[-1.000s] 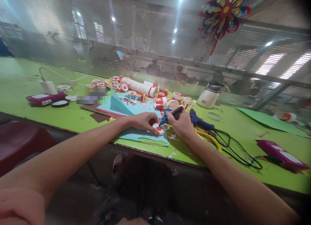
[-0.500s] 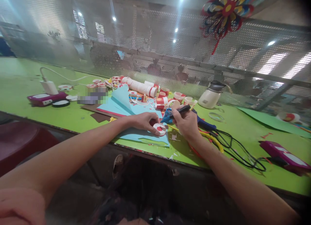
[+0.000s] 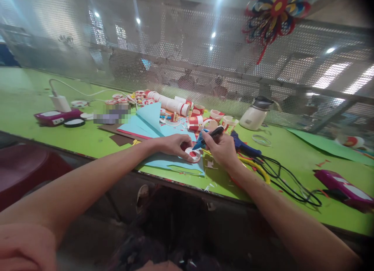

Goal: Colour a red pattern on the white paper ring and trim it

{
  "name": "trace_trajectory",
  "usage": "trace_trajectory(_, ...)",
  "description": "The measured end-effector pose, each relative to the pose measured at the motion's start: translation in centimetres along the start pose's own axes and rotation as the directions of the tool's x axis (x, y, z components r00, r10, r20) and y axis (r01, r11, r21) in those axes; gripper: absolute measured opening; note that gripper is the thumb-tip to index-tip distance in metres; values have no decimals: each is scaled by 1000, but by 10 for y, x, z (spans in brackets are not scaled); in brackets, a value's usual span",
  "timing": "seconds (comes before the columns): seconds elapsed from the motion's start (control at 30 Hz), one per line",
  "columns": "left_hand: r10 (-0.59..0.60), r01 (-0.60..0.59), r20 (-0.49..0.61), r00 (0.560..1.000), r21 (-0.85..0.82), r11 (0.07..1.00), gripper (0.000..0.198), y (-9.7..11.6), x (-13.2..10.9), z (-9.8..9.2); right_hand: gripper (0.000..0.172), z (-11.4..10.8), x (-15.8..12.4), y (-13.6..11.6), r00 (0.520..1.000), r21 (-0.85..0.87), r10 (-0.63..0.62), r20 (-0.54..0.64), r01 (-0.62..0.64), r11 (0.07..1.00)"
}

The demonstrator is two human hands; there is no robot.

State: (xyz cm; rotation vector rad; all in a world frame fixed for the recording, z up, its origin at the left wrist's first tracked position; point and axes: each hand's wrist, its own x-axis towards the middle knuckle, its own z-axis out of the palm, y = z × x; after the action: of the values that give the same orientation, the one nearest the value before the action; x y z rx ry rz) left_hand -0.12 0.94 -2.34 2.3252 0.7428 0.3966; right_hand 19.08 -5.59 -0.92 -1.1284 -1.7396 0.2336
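Observation:
My left hand (image 3: pixel 174 144) is closed on a small red-and-white paper ring (image 3: pixel 193 154), holding it down on a light-blue paper sheet (image 3: pixel 163 160) near the green table's front edge. My right hand (image 3: pixel 222 149) grips a black pen (image 3: pixel 210 135) with a blue tip, its point touching the ring's far rim. A blue glue gun (image 3: pixel 244 148) lies just behind my right hand.
Red-and-white paper cups and rings (image 3: pixel 198 121) and a white roll (image 3: pixel 169 104) crowd the table behind. A white jug (image 3: pixel 254 115) stands right, black cables (image 3: pixel 289 181) trail beside it. Magenta boxes (image 3: pixel 341 189) (image 3: pixel 55 117) lie at both ends. A perforated mesh screen (image 3: pixel 187 60) backs the table.
My right hand first lifted the pen off the ring, then brought its tip back down to the ring. My left hand stayed on the ring.

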Motion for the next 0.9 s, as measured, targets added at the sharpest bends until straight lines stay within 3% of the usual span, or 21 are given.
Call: trace_trajectory(0.9,14,-13,-8,1000,35,999,49,3,0,0,34,3,0,2,994,18,42,105,-44,999)
